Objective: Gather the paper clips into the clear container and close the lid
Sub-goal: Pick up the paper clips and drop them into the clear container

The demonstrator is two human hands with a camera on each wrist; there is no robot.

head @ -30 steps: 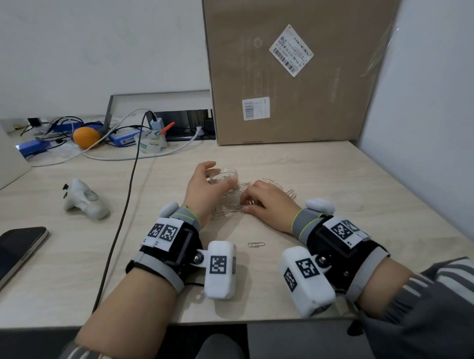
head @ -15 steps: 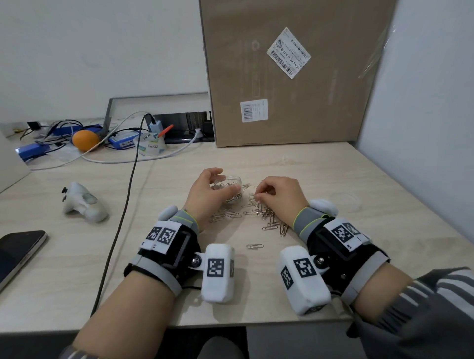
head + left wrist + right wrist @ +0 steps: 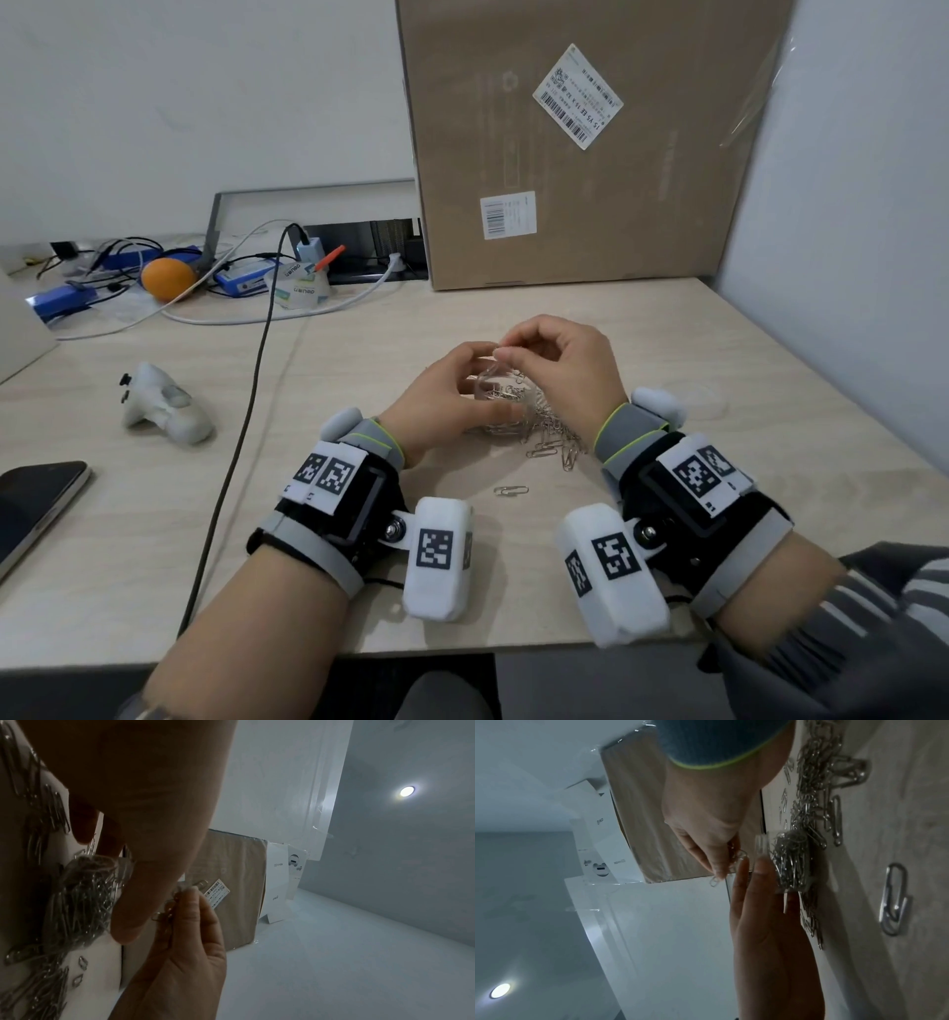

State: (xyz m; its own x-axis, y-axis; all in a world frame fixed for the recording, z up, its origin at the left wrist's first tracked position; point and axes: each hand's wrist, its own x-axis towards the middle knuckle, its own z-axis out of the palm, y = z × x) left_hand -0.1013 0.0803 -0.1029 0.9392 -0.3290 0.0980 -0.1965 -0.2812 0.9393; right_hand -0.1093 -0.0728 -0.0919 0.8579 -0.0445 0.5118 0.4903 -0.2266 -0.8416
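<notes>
My left hand [image 3: 487, 384] grips the clear container [image 3: 490, 393], which holds several silver paper clips [image 3: 85, 892] and stands on the wooden table [image 3: 359, 514]. Just above the container's rim, my right hand [image 3: 500, 352] pinches a few paper clips [image 3: 736, 858]. A loose pile of clips [image 3: 549, 437] lies on the table under my right hand and beside the container. One single clip [image 3: 511, 491] lies nearer to me. The clear round lid [image 3: 693, 403] lies flat on the table beyond my right wrist.
A large cardboard box [image 3: 590, 154] stands against the wall behind the hands. At left lie a white controller [image 3: 164, 406], a phone [image 3: 36, 503] and a black cable [image 3: 246, 426]. An orange [image 3: 167, 277] and tangled cables sit at the back left.
My right hand left the pile on the table and rose with a few clips pinched, up to the container's rim. My left hand has kept hold of the container.
</notes>
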